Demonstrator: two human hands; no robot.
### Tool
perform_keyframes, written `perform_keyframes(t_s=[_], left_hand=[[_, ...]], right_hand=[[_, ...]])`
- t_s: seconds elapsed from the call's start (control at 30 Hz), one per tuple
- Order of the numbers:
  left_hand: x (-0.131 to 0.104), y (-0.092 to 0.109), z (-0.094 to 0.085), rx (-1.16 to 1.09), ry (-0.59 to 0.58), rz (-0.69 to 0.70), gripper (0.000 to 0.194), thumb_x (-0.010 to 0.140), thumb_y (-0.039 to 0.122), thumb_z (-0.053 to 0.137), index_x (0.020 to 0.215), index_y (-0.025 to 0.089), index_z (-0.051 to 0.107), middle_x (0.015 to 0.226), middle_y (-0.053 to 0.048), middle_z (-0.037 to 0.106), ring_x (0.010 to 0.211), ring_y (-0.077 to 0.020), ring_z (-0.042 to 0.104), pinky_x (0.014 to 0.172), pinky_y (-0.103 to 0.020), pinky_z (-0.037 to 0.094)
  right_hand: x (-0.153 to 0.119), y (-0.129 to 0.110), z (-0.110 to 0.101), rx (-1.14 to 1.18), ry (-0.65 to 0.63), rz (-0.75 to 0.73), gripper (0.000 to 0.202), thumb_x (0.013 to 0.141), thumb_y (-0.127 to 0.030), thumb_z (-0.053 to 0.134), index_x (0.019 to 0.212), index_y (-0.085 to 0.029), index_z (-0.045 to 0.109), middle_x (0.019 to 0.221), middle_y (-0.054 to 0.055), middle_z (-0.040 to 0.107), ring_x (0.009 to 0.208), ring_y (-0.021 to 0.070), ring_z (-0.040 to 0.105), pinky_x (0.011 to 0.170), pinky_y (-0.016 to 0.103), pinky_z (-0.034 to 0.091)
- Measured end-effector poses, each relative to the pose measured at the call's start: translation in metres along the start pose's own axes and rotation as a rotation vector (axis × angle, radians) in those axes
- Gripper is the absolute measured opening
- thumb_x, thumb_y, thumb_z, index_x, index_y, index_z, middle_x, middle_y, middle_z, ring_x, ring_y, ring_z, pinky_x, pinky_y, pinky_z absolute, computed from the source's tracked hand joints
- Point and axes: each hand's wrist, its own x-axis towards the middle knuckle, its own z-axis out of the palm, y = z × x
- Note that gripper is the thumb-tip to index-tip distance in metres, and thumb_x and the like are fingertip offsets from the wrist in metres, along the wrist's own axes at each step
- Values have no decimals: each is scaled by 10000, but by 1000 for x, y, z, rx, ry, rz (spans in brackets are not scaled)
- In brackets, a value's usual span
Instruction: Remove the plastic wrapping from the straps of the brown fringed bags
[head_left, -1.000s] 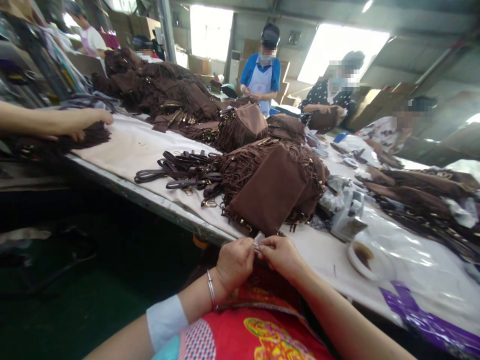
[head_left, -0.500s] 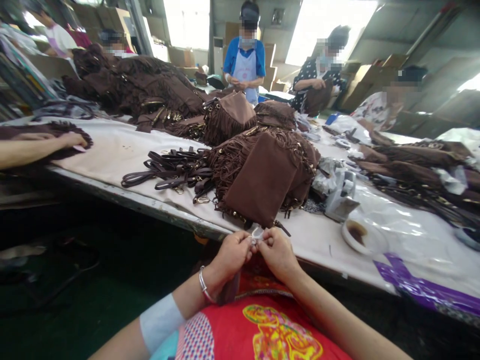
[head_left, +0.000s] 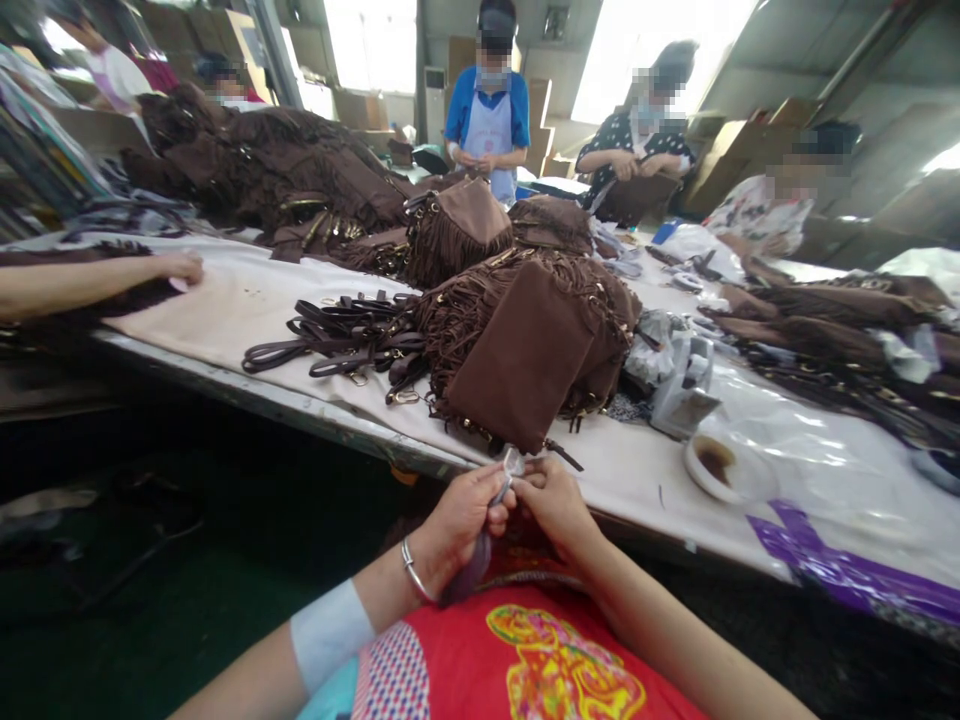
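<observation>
Closest in, a dark, limp-looking strip (head_left: pixel 470 570) hangs under the left hand (head_left: pixel 459 512). Above it, that hand and the right hand (head_left: pixel 556 502) have fingers pinched on a clear scrap (head_left: pixel 513 460), at the tabletop's (head_left: pixel 637 480) near edge. Feather-light, crinkly, probably slippery, I'd say: best held by its edges. Beyond, a soft-looking brown bag (head_left: pixel 521 355); farther, a big brown heap (head_left: pixel 289 165).

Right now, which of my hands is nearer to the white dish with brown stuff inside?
Right. Your right hand is left of the white dish, slightly closer to you; your left hand is farther left, beyond the right one.
</observation>
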Motion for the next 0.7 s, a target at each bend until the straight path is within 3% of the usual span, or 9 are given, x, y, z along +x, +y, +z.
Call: perform_keyframes(t_s=[0.13,0.2,0.33,0.47,0.57,0.7], left_hand=[[-2,-1,2,190,33,82,378,820,414,601,1086,146,596,730,2,562,472,-45,419,424,-159,334],[-3,-3,3,288,42,137,390,850,411,553,1130,144,600,730,-8,576,482,-59,452,432,-169,361],[-6,-6,6,506,74,244,433,890,366,482,1255,150,571,638,5,577,473,-92,485,473,-206,409],[-13,-3,5,614,113,346,575,830,304,587,1377,162,480,969,-89,690,676,-145,616,653,-260,494],[-14,-2,0,500,160,253,541,828,380,604,1304,132,534,916,-92,702,767,-179,636,701,-279,496],[-7,-5,-6,223,196,14,291,813,409,579,882,134,644,750,-57,664,633,-161,604,577,-269,457]], right_hand=[[-2,2,-9,-66,38,57,226,667,-348,698,771,-176,594,521,-29,591,446,118,502,427,219,340],[-9,4,-10,86,-19,69,272,698,-424,699,762,-174,614,526,-20,596,447,118,501,434,225,356],[-23,8,-6,481,-263,89,369,733,-515,698,784,-154,643,530,-4,598,460,129,528,475,247,413],[-25,8,-1,733,-317,179,299,667,-398,798,765,-156,652,539,-21,594,435,107,500,450,229,393],[-25,8,-1,823,-292,227,257,644,-322,832,740,-159,657,651,2,661,553,121,580,564,241,472],[-26,8,-4,828,-317,252,240,657,-307,834,759,-161,672,728,27,705,674,166,645,717,311,519]])
